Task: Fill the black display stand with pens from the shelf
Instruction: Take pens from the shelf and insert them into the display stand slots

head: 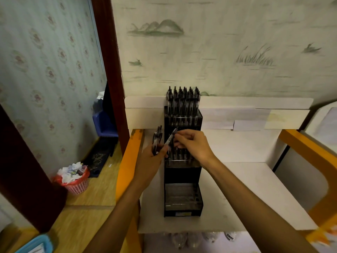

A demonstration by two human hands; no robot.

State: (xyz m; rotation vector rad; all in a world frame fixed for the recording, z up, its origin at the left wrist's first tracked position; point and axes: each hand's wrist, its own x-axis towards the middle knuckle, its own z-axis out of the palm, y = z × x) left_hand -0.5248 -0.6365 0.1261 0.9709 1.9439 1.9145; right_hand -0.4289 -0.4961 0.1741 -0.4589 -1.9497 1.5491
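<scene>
A black tiered display stand (182,176) stands on the white shelf (246,189). Its top tier is packed with several black pens (182,101); the middle tier holds a few pens; the bottom tier looks empty. My left hand (152,157), just left of the stand, grips a bunch of pens (157,139) pointing upward. My right hand (193,143) is over the middle tier and pinches a single pen (171,137) held at a slant.
An orange frame (131,154) borders the shelf on the left and right. White cardboard lines the back wall. A pink waste basket (76,185) full of paper and a blue stool (104,125) stand on the wooden floor to the left.
</scene>
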